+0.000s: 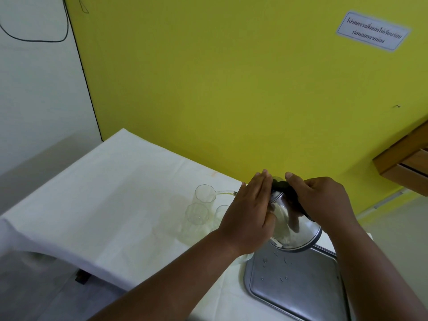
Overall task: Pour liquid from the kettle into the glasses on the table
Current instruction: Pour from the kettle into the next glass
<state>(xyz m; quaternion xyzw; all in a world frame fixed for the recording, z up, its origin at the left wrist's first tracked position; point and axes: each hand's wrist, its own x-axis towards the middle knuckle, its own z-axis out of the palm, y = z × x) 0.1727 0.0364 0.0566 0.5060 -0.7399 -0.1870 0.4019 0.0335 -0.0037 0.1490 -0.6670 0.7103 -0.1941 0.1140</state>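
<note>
The left hand [249,212] is covering the kettle's [298,230] spout side and most of the third glass [221,210]. The tray [298,286] beneath the kettle is running off the bottom edge. The sign's [371,33] lettering is blurring.

shiny polished steel kettle [298,230] with a matt black plastic handle [287,193]. clear smooth faceted glasses [203,193]. dull brushed metal tray [296,283], water-beaded. matt white cloth table cover [104,193], creased and faintly stained. glossy laminated paper sign [372,31].
</note>
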